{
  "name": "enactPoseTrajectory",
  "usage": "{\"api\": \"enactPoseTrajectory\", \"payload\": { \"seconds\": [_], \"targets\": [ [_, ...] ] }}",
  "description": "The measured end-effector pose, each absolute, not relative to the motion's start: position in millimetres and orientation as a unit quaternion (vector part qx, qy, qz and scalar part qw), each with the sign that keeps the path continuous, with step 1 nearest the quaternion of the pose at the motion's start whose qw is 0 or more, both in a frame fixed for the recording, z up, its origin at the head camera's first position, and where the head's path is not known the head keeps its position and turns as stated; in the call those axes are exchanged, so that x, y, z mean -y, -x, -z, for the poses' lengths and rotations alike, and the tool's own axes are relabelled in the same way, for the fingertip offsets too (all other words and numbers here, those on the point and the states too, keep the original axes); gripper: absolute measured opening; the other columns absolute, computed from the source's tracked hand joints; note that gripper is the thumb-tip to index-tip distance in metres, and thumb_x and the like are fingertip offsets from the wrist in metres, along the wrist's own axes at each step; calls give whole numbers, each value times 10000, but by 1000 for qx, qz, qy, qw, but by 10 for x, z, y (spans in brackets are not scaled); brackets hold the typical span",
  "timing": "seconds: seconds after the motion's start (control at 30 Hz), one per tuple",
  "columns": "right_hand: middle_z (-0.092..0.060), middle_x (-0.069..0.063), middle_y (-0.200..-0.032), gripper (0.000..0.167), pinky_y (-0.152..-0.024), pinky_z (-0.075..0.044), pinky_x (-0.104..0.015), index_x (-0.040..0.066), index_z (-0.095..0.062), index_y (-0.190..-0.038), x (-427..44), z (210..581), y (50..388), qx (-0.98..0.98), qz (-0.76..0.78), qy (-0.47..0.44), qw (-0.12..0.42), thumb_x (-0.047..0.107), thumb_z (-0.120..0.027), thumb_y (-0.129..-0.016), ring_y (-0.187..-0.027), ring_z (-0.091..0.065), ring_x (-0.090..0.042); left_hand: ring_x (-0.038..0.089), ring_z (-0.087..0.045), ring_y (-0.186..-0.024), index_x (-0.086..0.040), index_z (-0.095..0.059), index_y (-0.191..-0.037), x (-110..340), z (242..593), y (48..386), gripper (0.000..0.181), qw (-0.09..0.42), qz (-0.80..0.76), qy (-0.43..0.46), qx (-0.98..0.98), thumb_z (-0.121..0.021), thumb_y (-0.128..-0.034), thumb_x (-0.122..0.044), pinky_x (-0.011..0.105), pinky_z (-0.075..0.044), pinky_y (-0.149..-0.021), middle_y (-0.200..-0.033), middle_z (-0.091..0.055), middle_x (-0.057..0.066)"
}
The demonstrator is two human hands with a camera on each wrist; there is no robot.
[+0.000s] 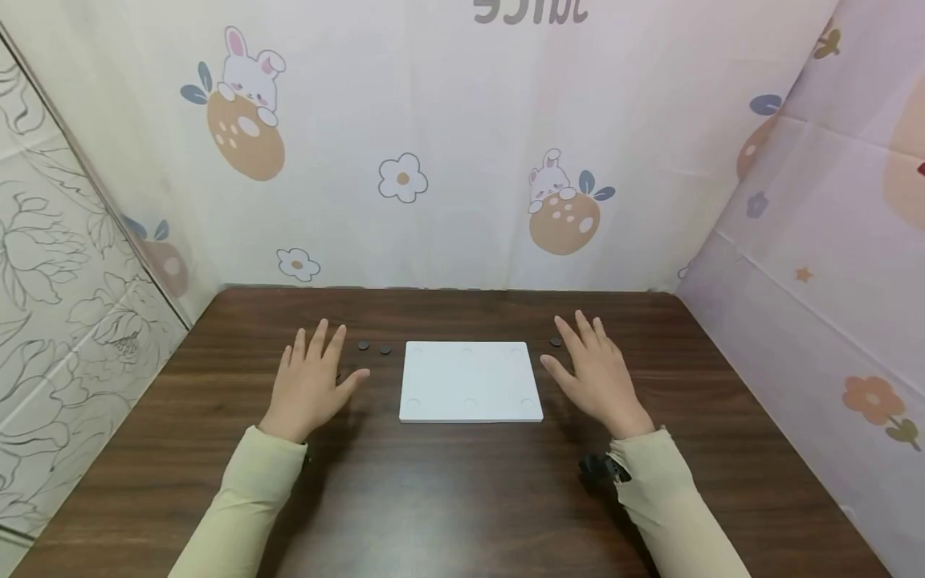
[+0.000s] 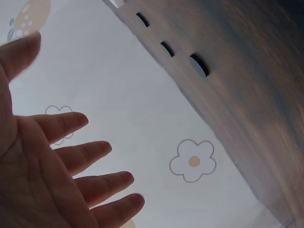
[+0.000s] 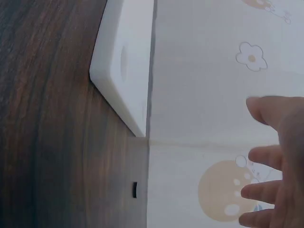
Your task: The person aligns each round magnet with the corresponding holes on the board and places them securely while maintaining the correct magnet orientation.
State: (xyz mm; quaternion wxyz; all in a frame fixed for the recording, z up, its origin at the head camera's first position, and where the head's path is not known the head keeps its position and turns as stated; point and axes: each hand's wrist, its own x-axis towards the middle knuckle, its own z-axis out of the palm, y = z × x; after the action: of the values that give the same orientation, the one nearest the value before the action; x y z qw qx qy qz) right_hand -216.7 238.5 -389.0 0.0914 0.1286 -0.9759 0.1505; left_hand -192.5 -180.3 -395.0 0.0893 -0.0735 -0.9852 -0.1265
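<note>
A white rectangular board [image 1: 470, 381] with several shallow round recesses lies on the brown table. Left of it, my left hand [image 1: 309, 389] is held with fingers spread and nothing in them; two small dark discs [image 1: 364, 346] [image 1: 386, 350] lie between hand and board, and a third is partly hidden beside the fingers. The left wrist view shows three discs [image 2: 199, 65] and my spread left hand [image 2: 61, 166]. On the board's right, my right hand [image 1: 594, 377] has its fingers spread, holding nothing, with one dark disc [image 1: 556, 342] near its fingertips. That disc [image 3: 135, 190] also shows in the right wrist view.
Behind the table's far edge hangs a pale curtain [image 1: 462, 233] printed with rabbits and flowers. Another patterned curtain [image 1: 809, 321] stands along the right side, and a panel with line-drawn flowers [image 1: 65, 281] is on the left.
</note>
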Motion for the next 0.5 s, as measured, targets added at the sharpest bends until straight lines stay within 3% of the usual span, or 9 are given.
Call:
{"api": "enactPoseTrajectory", "payload": {
  "seconds": [0.27,0.5],
  "targets": [
    [-265,-193,-1592,704,-1081,-322,-644,130,-272,-1549,-2379,3845,2274,948,-291,-129,29,513,-474,-995,-1434,-296,-432,550,-374,-1332,20,-385,-1466,1848,3940,2020,677,120,157,89,976,-592,-963,-382,635,-344,-1070,-1499,-368,306],
    [-413,-206,-1491,657,-1032,-402,-598,113,-306,-1533,-2358,3931,2353,926,-365,-98,-15,458,-491,-1005,-1325,-448,-427,510,-445,-1272,17,-374,-1474,1969,3994,2135,634,96,192,80,973,-576,-983,-329,628,-421,-983,-1459,-409,291]
  ]
}}
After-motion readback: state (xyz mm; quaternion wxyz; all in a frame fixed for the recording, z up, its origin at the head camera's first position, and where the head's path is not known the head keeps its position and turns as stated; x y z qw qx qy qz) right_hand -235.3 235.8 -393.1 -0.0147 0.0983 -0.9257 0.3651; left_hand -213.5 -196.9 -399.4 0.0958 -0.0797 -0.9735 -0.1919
